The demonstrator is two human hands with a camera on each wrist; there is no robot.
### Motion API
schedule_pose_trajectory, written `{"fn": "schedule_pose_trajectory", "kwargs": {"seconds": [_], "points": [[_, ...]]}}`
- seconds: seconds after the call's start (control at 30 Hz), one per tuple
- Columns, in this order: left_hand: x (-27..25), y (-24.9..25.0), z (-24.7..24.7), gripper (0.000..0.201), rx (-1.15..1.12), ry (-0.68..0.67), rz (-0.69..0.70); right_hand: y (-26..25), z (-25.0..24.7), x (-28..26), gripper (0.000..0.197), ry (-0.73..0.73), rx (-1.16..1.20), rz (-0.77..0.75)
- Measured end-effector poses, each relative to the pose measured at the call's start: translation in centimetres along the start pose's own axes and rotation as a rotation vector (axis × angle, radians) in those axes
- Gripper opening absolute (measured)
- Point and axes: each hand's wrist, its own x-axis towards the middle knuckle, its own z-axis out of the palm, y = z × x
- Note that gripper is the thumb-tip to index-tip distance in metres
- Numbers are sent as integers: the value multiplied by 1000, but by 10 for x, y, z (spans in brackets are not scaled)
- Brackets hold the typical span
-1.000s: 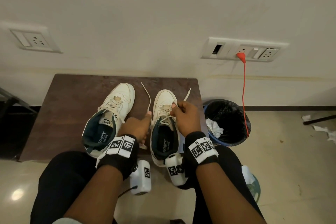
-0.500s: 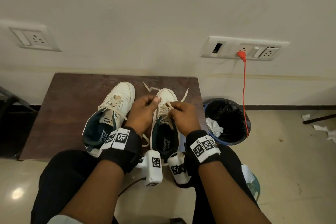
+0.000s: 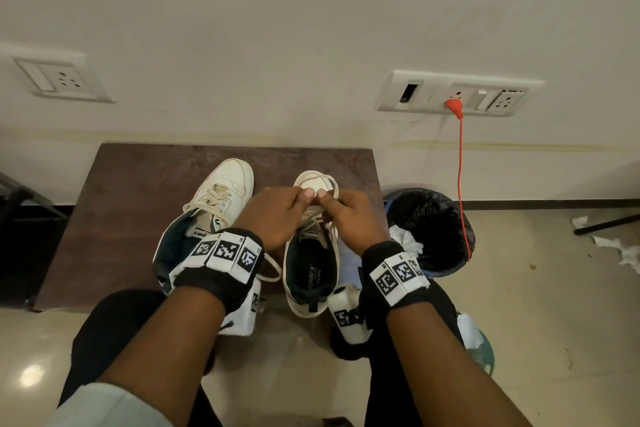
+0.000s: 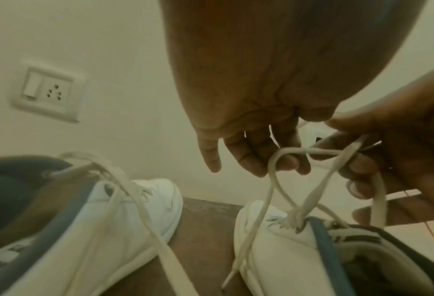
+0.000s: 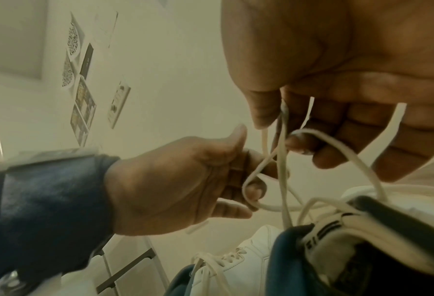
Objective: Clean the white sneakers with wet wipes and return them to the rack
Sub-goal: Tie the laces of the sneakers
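Two white sneakers with dark green lining stand side by side on a low brown board (image 3: pixel 114 218) against the wall. The left sneaker (image 3: pixel 221 191) has loose laces and nobody touches it. Both hands meet above the right sneaker (image 3: pixel 311 274), thumbs nearly touching. My left hand (image 3: pixel 294 201) pinches one loop of the right sneaker's lace (image 4: pixel 309 192). The other strand is pinched by my right hand (image 3: pixel 337 203). In the right wrist view the lace (image 5: pixel 282 180) crosses between the left hand (image 5: pixel 185 180) and the right hand (image 5: pixel 312 136), rising from the shoe's top eyelets.
A bin with a black liner (image 3: pixel 429 229) stands right of the board, a crumpled white wipe inside it. An orange cable (image 3: pixel 460 177) hangs from the wall socket down to the bin. Crumpled tissues (image 3: pixel 620 246) lie on the floor at far right. My knees frame the board's near edge.
My hands were apart, each pulling a lace end. They have moved forward and together over the right sneaker, and the lace now forms crossed loops between them.
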Motion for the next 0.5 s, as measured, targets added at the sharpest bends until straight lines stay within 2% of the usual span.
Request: {"fn": "schedule_pose_trajectory", "kwargs": {"seconds": [0.1, 0.23, 0.37, 0.43, 0.5], "points": [[-4, -4, -6, 37, 34, -16, -24, 4, -4, 2, 22, 26, -1, 5], [-11, 0, -6, 14, -124, -62, -21, 3, -2, 0, 22, 53, -12, -29], [-10, 3, 4, 11, -213, -44, 8, -6, -1, -3, 9, 45, 79, -46], [-8, 6, 7, 11, -229, -21, 1, -6, 0, -2, 18, 75, 38, -69], [-8, 6, 13, 12, -138, 18, 6, -5, 0, 1, 35, 128, 20, -44]]}}
